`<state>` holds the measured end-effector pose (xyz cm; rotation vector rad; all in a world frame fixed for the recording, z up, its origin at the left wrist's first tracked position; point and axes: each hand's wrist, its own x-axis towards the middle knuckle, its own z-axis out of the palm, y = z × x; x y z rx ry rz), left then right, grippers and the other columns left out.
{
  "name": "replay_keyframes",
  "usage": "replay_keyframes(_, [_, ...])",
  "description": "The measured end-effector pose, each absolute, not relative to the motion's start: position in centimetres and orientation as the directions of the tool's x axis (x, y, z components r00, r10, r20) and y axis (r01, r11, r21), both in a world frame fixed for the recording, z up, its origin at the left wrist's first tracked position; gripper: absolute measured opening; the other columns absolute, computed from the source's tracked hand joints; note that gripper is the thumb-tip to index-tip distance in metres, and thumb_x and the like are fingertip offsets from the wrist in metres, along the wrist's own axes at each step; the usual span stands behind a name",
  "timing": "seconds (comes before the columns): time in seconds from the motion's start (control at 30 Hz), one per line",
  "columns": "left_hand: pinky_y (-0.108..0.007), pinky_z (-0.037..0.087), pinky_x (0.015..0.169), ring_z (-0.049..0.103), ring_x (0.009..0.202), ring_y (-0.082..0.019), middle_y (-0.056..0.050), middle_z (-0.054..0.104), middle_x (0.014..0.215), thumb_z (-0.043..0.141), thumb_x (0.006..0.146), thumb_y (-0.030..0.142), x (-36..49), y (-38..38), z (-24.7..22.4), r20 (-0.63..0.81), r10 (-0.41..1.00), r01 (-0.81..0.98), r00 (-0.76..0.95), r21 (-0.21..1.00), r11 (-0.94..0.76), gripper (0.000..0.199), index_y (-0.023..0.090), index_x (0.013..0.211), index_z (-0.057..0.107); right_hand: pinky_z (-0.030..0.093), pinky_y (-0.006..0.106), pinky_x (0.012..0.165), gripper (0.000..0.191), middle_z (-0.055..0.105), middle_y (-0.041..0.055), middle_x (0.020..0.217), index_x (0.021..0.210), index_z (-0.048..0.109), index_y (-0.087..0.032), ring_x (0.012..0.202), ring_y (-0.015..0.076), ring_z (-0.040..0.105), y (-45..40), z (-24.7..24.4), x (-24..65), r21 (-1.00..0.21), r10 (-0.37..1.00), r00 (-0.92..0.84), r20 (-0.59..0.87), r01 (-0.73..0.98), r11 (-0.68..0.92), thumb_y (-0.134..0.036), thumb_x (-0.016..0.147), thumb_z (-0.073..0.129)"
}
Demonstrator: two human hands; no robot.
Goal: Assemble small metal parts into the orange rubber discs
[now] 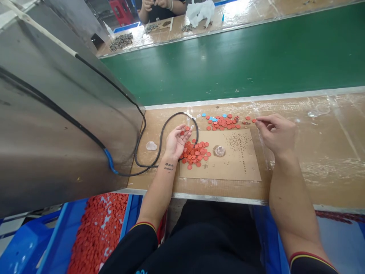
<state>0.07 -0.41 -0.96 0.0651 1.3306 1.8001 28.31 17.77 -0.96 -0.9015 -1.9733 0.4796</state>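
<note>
Head view, seated at a bench. Left hand (176, 142) lies palm up and partly open, fingers loosely curled, just above a loose pile of red discs (194, 154); two or three of the discs sit at the fingertips (185, 130), but whether they are gripped cannot be told. Right hand (276, 133) lies palm down, with forefinger and thumb drawn together in a pinch at the tip; a single red disc (253, 120) lies just beside the fingertips, and anything between them is too small to tell. The pile rests on the left part of a cardboard sheet (242, 169), which also bears a small glass dish (219, 151) and rows of tiny dark parts (236, 141). Beyond the sheet's far edge lies a second scatter of red and blue discs (221, 121). A black cable (160, 140) loops on the taped bench top (322, 182), left of the sheet, and a clear lump (151, 145) lies inside the loop. A grey metal hood (57, 114) stands at far left. Below the bench, a blue crate (62, 228) holds many red discs. Across a green conveyor belt (228, 64), a co-worker's hands (152, 4) are held together near a white plastic bag (199, 12).
</note>
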Motion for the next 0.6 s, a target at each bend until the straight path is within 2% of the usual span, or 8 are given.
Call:
replay_keyframes(0.1, [-0.026,0.058,0.080,0.074,0.077,-0.014,-0.004,0.073,0.082,0.058,0.073,0.006,-0.20,-0.52,-1.05,-0.367,0.692,-0.532,-0.622,0.846,-0.030,0.026,0.015,0.095,0.068,0.048,0.038,0.053,0.010,0.079,0.0095,0.079,0.082,0.079,-0.029,0.061,0.0208,0.065,17.69,-0.85,28.22,-0.639,0.757,-0.338,0.558,0.407,0.653,-0.033,0.089,0.073])
replay_keyframes(0.27, [-0.021,0.049,0.064,0.066,0.064,-0.010,0.000,0.069,0.076,0.069,0.072,0.011,-0.34,-0.68,-0.84,-0.284,0.753,-0.434,-0.593,0.901,-0.002,0.017,0.016,0.089,0.070,0.049,0.036,0.052,0.009,0.078,0.0057,0.077,0.083,0.080,-0.028,0.059,0.0193,0.065,17.80,-1.12,28.18,-0.636,0.748,-0.328,0.577,0.395,0.663,-0.033,0.088,0.074])
replay_keyframes(0.6, [-0.020,0.046,0.059,0.065,0.059,-0.009,0.000,0.064,0.071,0.058,0.079,0.005,-0.05,-0.50,-0.68,-0.323,0.748,-0.478,-0.580,0.878,0.008,0.014,0.015,0.085,0.066,0.054,0.036,0.056,0.007,0.078,0.0022,0.081,0.088,0.080,-0.031,0.062,0.0190,0.066,18.03,-1.58,28.42,-0.632,0.765,-0.343,0.544,0.433,0.643,-0.034,0.090,0.074])
